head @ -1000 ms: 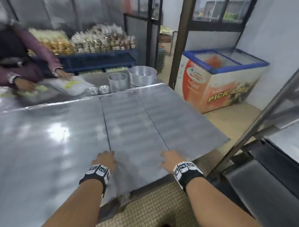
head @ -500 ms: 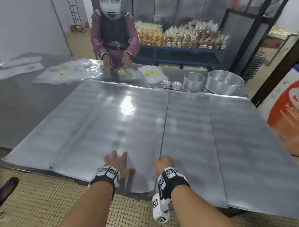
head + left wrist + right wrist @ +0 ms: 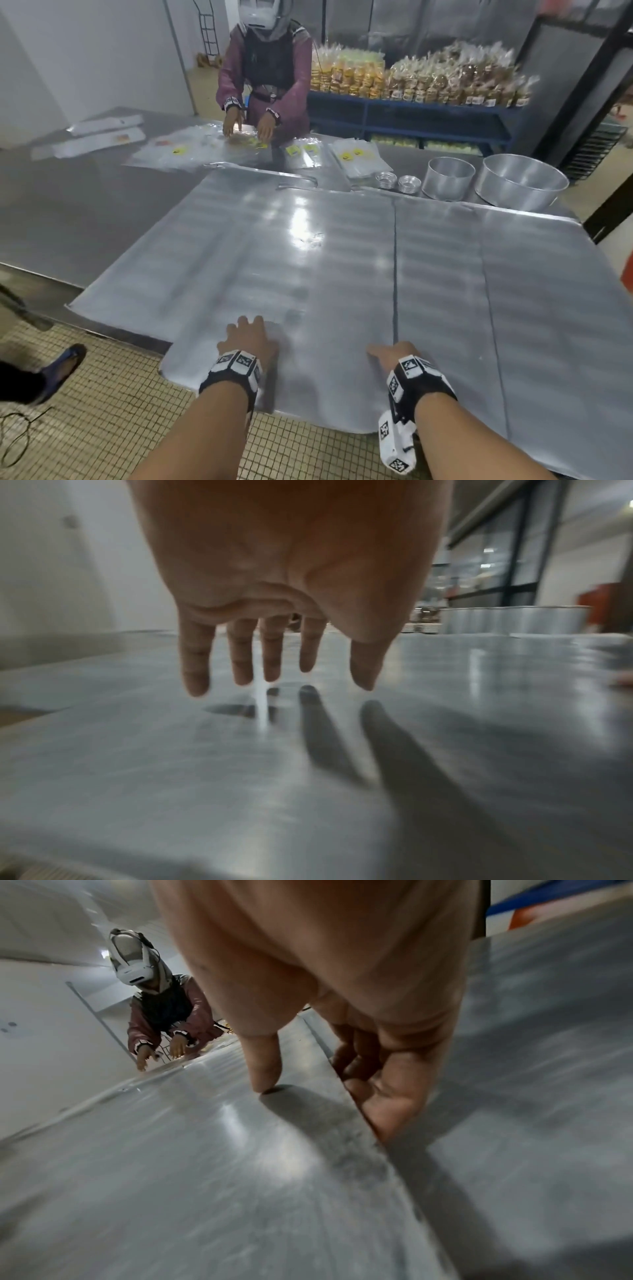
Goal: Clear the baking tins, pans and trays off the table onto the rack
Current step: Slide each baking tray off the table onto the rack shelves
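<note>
Large flat metal baking trays cover the table. The left tray [image 3: 274,257] lies on top and overlaps the middle tray [image 3: 438,274] at a dark seam. A third tray [image 3: 565,308] lies at the right. My left hand [image 3: 248,337] lies flat on the left tray near its front edge, fingers [image 3: 195,674] straight and spread. My right hand [image 3: 388,354] pinches that tray's right edge at the seam. Its thumb [image 3: 263,1074] presses on top and its fingers [image 3: 394,1096] curl under the edge. The tray's near corner juts over the table edge.
Two round deep pans [image 3: 448,178] [image 3: 524,181] and two stacks of small tins [image 3: 386,179] [image 3: 407,183] stand beyond the trays. A person [image 3: 267,68] across the steel table [image 3: 85,222] handles plastic bags [image 3: 191,154]. Shelves of packed bread [image 3: 445,78] stand behind.
My head has turned from the right to the left. Both hands have shifted left by one tray, and the right hand now pinches the left tray's edge at the seam.
</note>
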`<state>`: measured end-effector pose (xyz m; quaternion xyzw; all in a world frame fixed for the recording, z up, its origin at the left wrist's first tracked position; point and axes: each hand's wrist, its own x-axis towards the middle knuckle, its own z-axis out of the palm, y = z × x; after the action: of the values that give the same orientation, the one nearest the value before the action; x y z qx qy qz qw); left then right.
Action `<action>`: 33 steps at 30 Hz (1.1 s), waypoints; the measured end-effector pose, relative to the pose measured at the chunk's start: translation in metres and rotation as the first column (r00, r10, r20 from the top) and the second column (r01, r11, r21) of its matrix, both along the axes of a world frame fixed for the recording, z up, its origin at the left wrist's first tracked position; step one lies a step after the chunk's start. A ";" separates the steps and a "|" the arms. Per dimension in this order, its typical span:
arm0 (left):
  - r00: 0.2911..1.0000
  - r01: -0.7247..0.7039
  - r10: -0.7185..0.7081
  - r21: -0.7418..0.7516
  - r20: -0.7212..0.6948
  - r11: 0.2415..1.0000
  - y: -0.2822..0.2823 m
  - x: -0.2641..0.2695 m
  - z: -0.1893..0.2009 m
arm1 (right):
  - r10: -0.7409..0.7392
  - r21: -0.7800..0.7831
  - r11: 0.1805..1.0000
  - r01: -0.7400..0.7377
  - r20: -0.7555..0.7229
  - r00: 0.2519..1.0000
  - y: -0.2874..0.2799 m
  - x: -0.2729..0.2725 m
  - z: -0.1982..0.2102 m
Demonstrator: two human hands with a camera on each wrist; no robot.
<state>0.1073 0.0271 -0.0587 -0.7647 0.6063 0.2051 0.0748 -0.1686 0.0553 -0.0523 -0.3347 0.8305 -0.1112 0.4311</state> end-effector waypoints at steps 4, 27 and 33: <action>0.950 -0.313 0.312 0.041 0.031 0.949 0.003 0.040 -0.011 | -0.012 0.008 1.000 0.013 -0.044 0.999 0.012 -0.017 0.010; 0.959 -0.240 0.269 0.248 -0.090 0.939 -0.027 0.068 0.016 | -0.194 0.054 0.978 0.201 -0.114 0.974 0.063 -0.052 0.005; 0.936 -0.272 0.308 0.202 -0.174 0.941 -0.039 0.037 0.007 | -0.287 0.019 0.957 0.291 -0.100 0.953 0.068 -0.074 0.014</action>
<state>0.1445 -0.0121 -0.0519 -0.8114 0.4706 0.3433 0.0483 -0.2429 0.1235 -0.0380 -0.2072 0.8921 -0.1428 0.3752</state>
